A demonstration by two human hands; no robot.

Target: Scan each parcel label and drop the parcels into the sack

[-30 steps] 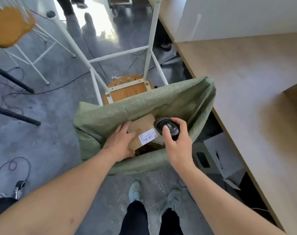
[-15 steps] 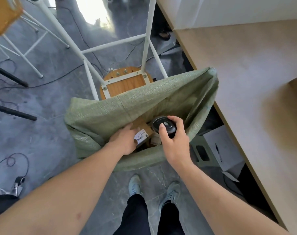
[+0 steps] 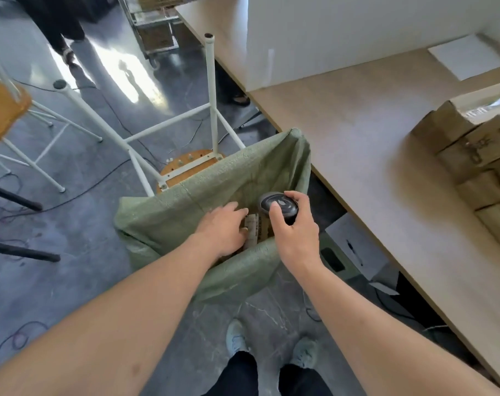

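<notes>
A green woven sack (image 3: 203, 195) hangs open on the floor in front of me, against an upturned stool. Inside it lies a brown cardboard parcel (image 3: 254, 227) with its white label facing up. My left hand (image 3: 223, 228) is over the sack's mouth with the fingers stretched out, right beside the parcel; whether it touches the box is unclear. My right hand (image 3: 296, 231) grips a black handheld scanner (image 3: 278, 205) just above the sack's right side. Several more cardboard parcels (image 3: 471, 155) are stacked on the table at the right.
The wooden table (image 3: 357, 144) runs along my right, with a white partition behind it. The white-legged stool (image 3: 185, 167) lies upside down behind the sack. Cables cross the grey floor. A white box (image 3: 354, 247) sits under the table. A person's legs (image 3: 57, 21) stand far left.
My left hand has sunk into the sack with the parcel and its fingers have straightened off it. The scanner hand barely moved. The view rose, showing the stacked parcels.
</notes>
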